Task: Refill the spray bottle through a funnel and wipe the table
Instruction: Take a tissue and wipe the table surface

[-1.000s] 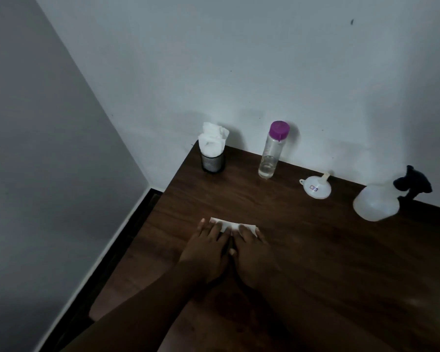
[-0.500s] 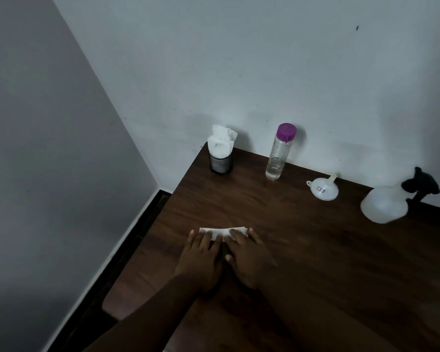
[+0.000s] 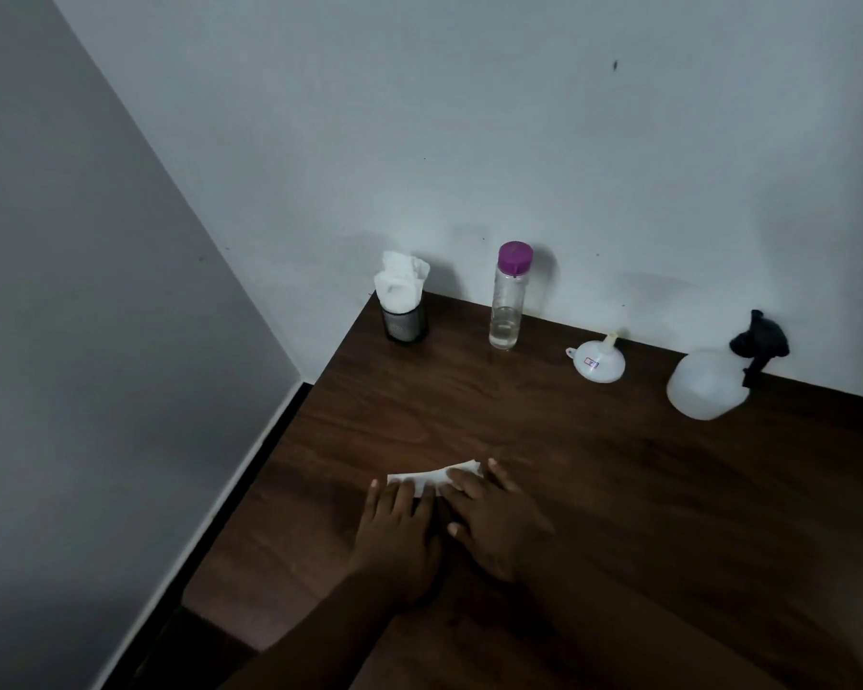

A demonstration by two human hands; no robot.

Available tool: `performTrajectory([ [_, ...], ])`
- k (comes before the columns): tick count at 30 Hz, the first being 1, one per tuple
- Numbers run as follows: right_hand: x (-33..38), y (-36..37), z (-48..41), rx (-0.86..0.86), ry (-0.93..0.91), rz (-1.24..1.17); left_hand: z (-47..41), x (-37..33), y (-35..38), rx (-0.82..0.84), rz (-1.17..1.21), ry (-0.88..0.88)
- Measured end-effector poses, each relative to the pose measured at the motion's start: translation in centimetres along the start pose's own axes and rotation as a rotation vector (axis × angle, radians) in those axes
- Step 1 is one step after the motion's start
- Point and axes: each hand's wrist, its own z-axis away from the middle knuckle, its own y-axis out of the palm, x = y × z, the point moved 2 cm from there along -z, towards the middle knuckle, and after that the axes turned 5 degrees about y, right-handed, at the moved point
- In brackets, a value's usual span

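We have both hands flat and side by side on a folded white tissue (image 3: 432,478), the left hand (image 3: 399,527) and right hand (image 3: 494,520) pressing it onto the dark tabletop (image 3: 619,490) near its left edge, fingers spread, not gripping. The spray bottle (image 3: 708,383) stands at the far right by the wall, the funnel (image 3: 598,363) beside it, and the clear bottle (image 3: 508,296) with a purple cap further left. The risk we see is the thin tissue bunching or tearing under uneven pressure, or sliding off the near edge. In this dim light, we cannot tell whether the surface is wet.
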Motion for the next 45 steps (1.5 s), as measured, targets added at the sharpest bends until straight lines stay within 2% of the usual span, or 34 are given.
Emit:
performTrajectory([
  [17, -7.4, -0.8, 7.6, 0.029, 0.038, -0.001, -0.7, -10.2, -0.2, 0.012, 0.002, 0.103],
  [26, -12.3, -0.4, 12.4, 0.006, 0.102, -0.012, -2.0, -16.7, -0.3, -0.02, 0.0, 0.188],
  [45, -21.6, 0.1, 24.0, -0.025, 0.293, 0.002, -4.7, -30.1, 0.7, 0.024, -0.038, 0.396],
])
